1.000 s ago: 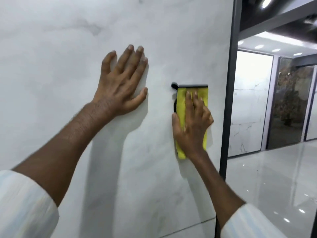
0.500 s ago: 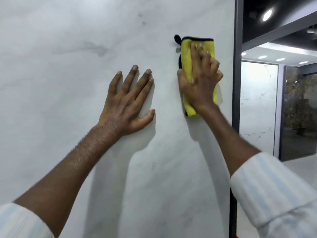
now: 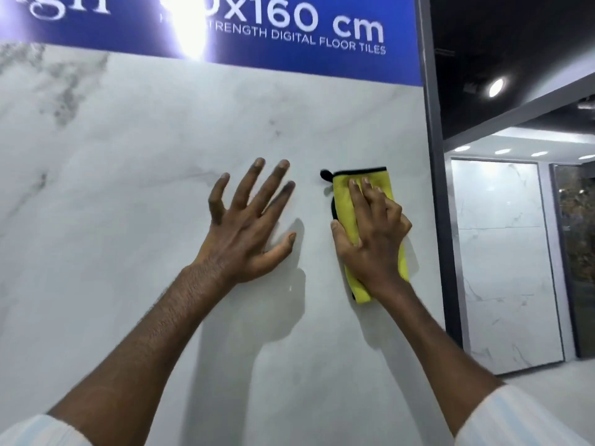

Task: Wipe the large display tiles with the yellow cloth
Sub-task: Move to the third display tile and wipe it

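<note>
Head view: the main risk, as I judge it, is the folded yellow cloth slipping out from under the right hand. It is only pressed against the upright display tile, not wrapped in a grip, so easing the pressure during a stroke could let it drop. A stroke pushed too far right could run the cloth into the dark frame at the tile's edge, and one pushed too far up would reach the blue banner. The left hand may also leave prints on the glossy face.

The right hand lies on top of the cloth, fingers extended over its upper half and thumb at its left edge; yellow shows above the fingertips and below the wrist. The left hand, fingers spread and holding nothing, braces on bare tile just left of the cloth, apart from it.
</note>
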